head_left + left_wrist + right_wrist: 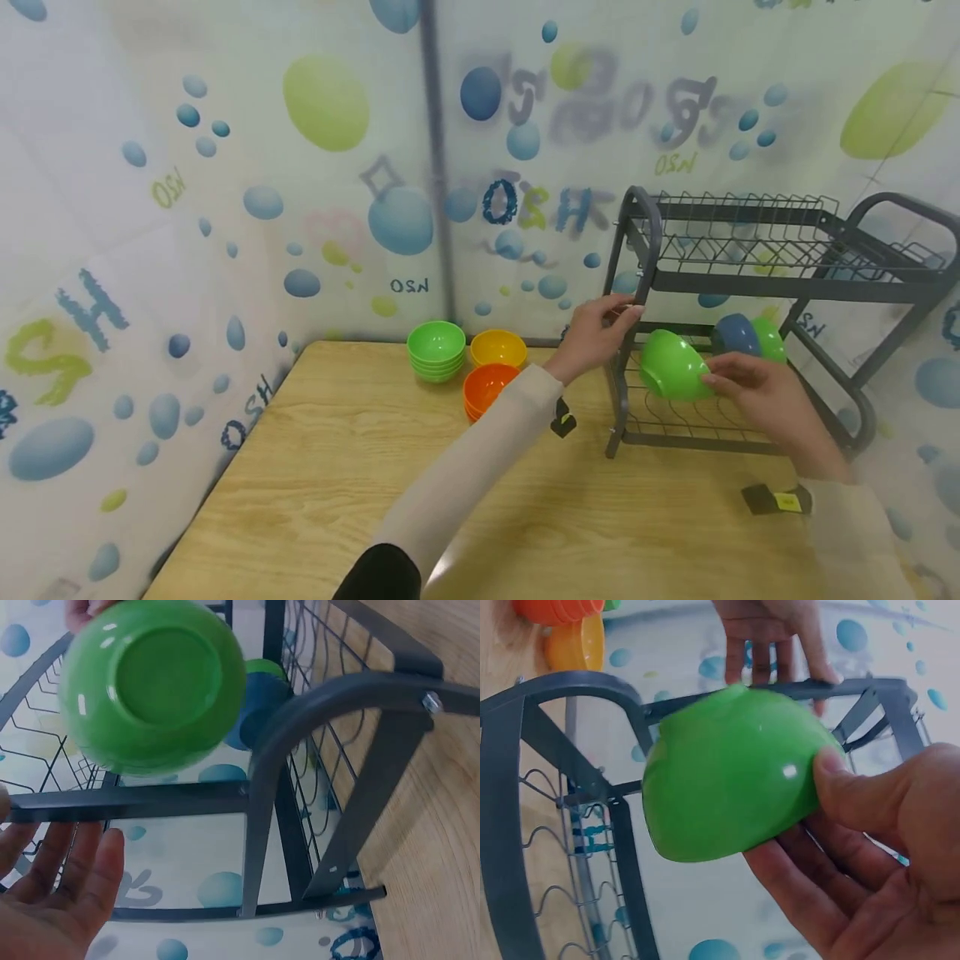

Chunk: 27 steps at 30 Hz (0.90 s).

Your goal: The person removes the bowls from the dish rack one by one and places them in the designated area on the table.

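My right hand (765, 400) pinches a bright green bowl (670, 367) by its edge, thumb on one side and fingers on the other. The bowl is tilted on its side at the front of the dark grey two-tier dish rack (780, 287), level with the lower tier. My left hand (596, 337) holds the rack's left upright; in the left wrist view the fingers (71, 859) pass behind the bar. On the lower tier a blue bowl (735, 335) and another green bowl (769, 340) stand tilted, one beside the other.
Left of the rack, on the wooden table (337, 467), stand stacked green bowls (437, 350), a yellow bowl (498, 346) and stacked orange bowls (487, 387). A patterned curtain (337, 208) hangs behind the table. Wire dividers (742, 233) line the rack's upper tier.
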### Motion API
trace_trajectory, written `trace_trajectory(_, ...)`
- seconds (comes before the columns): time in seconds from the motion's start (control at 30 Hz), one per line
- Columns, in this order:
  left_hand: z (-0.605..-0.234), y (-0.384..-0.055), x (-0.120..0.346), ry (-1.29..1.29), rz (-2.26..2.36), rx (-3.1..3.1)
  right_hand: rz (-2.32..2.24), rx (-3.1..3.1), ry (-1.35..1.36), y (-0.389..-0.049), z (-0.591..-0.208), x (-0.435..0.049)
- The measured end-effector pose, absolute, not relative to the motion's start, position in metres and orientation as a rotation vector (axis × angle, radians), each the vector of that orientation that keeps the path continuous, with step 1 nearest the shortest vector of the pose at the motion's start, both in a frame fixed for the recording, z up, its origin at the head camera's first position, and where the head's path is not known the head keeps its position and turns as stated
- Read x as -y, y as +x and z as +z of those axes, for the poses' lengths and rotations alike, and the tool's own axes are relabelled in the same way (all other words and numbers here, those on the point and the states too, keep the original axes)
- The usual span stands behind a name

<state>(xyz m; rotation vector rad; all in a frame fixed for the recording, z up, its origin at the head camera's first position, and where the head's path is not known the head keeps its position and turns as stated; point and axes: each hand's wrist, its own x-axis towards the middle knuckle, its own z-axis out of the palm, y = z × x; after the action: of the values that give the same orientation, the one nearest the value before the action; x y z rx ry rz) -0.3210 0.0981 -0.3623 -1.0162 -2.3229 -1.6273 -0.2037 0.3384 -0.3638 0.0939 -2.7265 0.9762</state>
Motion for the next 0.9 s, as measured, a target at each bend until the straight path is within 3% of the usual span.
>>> trace_trajectory(0.33, -0.368, -0.307, -0.069, -1.172, -1.452, 2.37, 0.775, 2.639, 0.332, -0.19, -0.353, -0.322)
trace_trajectory(0.9, -0.368, -0.253, -0.023, -1.515, -1.013, 2.209, 0.541, 2.194, 0.872, -0.179, -0.36, -0.286)
